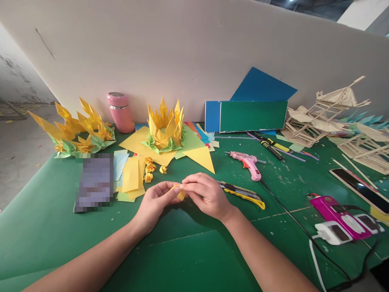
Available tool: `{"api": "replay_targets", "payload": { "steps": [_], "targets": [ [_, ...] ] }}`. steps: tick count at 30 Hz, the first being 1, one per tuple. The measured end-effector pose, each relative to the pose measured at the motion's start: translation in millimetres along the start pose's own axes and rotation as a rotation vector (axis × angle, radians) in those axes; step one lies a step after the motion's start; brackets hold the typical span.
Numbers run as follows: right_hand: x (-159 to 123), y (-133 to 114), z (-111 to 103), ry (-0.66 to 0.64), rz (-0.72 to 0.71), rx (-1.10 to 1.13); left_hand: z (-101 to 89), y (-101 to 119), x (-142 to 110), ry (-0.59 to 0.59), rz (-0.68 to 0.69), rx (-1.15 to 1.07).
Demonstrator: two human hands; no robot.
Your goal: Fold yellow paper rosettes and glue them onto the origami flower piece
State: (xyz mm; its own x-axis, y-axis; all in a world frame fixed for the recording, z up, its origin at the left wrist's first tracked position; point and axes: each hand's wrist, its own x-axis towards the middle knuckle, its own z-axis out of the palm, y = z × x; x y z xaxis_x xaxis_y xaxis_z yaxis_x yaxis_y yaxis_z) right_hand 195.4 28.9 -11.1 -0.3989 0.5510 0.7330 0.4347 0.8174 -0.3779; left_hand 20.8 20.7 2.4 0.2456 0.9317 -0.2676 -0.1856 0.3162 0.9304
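On my feed, the left hand [156, 202] and right hand [209, 197] pinch 1 yellow paper piece [181, 195] between their fingertips, over the green table [182, 259] near the utility knife [246, 194]. 4 loose origami roses [150, 168] look finished; this piece seems partly folded, its shaping incomplete.

green table [182, 269] | on top: glue gun [250, 164] | cutter [246, 194] | paper roses [148, 167]

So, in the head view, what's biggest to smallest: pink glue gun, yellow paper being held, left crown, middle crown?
1. Left crown
2. Middle crown
3. Pink glue gun
4. Held yellow paper, partly hidden
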Motion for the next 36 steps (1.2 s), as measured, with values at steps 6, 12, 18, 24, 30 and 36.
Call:
{"api": "replay_targets", "payload": {
  "steps": [6, 12, 18, 24, 30, 36],
  "targets": [
    [-0.2, -2.0, 1.3, 0.04, 0.16, 0.182, 3.4, -0.6, -0.6, 0.055, 0.025, 0.07],
    [-0.3, -2.5, 10.5, 0.124, 0.533, 0.537, 3.9, -0.2, -2.0, 0.019, 0.087, 0.044],
    [1.9, -7.5, 10.6, 0.099, 0.538, 0.603, 5.5, -0.7, -3.7, 0.021, 0.123, 0.035],
    [2.7, -8.3, 9.0, 0.103, 0.499, 0.581, 3.7, -3.7, -1.0, 0.052, 0.415, 0.212],
    [3.5, -11.0, 7.6, 0.128, 0.469, 0.58, 1.0, -2.4, -3.2, 0.034, 0.508, 0.311],
    [3.0, -11.4, 11.2, 0.159, 0.55, 0.696, 2.1, -0.3, -3.8, 0.008, 0.358, 0.178]
  ]
}}
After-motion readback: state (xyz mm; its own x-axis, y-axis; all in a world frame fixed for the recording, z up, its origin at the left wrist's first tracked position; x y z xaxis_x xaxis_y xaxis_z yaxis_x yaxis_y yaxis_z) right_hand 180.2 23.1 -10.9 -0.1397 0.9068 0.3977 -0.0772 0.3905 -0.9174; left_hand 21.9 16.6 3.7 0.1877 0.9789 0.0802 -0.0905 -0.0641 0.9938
